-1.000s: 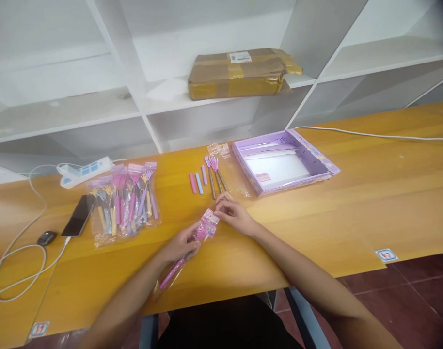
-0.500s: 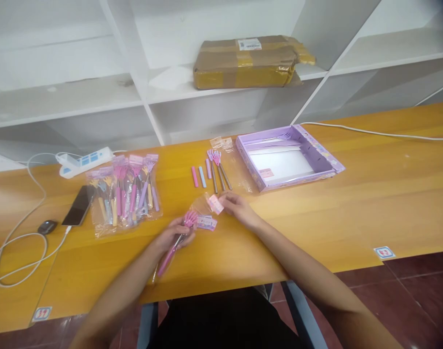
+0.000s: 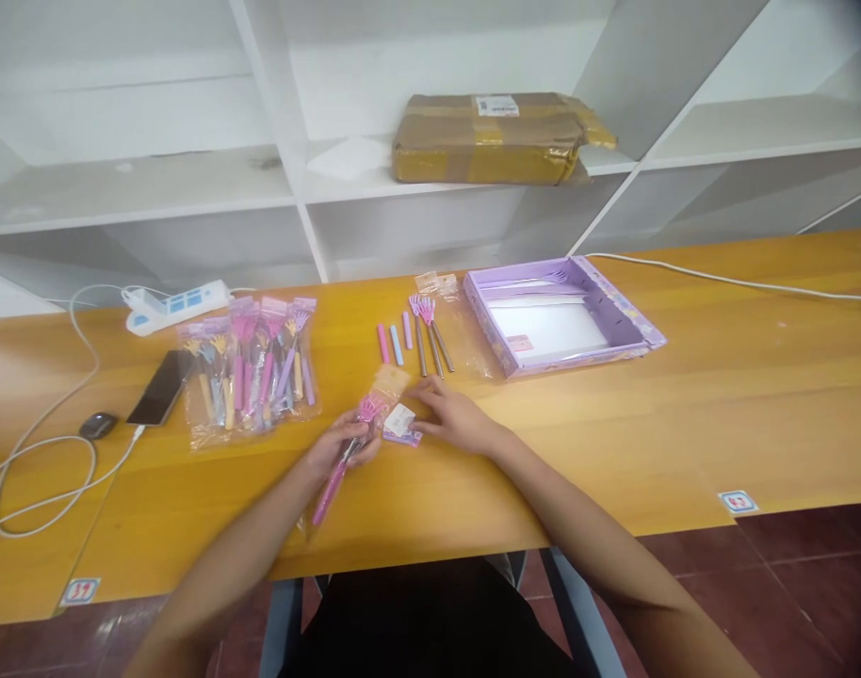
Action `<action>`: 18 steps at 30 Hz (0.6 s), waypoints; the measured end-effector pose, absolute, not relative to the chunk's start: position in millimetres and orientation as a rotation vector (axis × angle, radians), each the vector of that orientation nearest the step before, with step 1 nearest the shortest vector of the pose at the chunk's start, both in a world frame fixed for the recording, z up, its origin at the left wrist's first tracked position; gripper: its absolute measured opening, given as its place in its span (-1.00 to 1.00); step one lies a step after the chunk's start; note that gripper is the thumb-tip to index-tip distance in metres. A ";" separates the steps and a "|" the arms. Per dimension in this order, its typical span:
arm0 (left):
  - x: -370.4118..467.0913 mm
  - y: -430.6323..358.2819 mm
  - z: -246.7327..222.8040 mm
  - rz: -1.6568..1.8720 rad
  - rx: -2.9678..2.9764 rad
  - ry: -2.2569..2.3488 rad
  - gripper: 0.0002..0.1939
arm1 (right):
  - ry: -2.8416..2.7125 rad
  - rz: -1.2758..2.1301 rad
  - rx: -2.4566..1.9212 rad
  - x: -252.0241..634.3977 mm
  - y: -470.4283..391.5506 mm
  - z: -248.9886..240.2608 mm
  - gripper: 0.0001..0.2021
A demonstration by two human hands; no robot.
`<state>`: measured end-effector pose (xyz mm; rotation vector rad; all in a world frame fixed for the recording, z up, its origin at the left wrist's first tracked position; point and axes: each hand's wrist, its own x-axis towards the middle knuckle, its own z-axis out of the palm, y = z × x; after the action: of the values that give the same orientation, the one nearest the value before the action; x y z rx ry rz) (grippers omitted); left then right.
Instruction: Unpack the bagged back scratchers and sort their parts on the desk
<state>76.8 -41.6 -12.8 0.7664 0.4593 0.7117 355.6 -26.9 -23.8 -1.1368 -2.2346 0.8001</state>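
Observation:
My left hand (image 3: 346, 441) is closed around a pink back scratcher (image 3: 330, 490) with a hand-shaped head, inside a clear plastic bag (image 3: 390, 381) whose top end points away from me. My right hand (image 3: 453, 416) hovers just right of the bag, thumb and fingers apart. By its thumb lies a small white card (image 3: 400, 419) on top of purple printed cards (image 3: 411, 440); whether the thumb touches it I cannot tell. Beyond the hands lie several back scratchers with metal rods (image 3: 429, 341) and loose handle sleeves (image 3: 397, 345) in pink, blue and purple.
Bagged back scratchers (image 3: 253, 367) lie at the left, beside a phone (image 3: 156, 388), a black mouse-like object (image 3: 98, 426) and a power strip (image 3: 177, 306) with white cables. A purple open box (image 3: 582, 360) stands back right. A taped carton (image 3: 494, 141) rests on the shelf.
The pink-and-white card has left my right fingers; a white card face now shows on the card pile. My right fingers have spread. The bag's top now stretches out past the scratcher head.

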 end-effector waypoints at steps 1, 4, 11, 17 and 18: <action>76.9 -42.1 -12.9 0.709 0.768 0.460 -0.68 | -2.291 0.767 -1.146 352.9 -27.5 -23.4 -0.53; 77.6 -43.4 -13.6 0.688 0.777 0.459 -0.67 | -2.386 0.681 -1.191 345.1 -27.8 -21.1 -0.64; 78.1 -43.1 -15.2 0.674 0.772 0.451 -0.69 | -2.180 0.982 -1.155 348.3 -18.8 -20.3 -0.85; 78.1 -42.1 -14.9 0.681 0.751 0.437 -0.69 | -1.906 1.151 -1.025 349.9 -22.7 -19.8 -0.68; 78.1 -42.1 -14.8 0.683 0.750 0.435 -0.69 | -1.953 1.101 -0.985 350.0 -24.4 -17.4 -0.68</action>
<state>78.1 -42.1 -14.8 0.7500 0.4350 0.6827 350.0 -24.4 -17.4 -0.9849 -1.9526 1.1014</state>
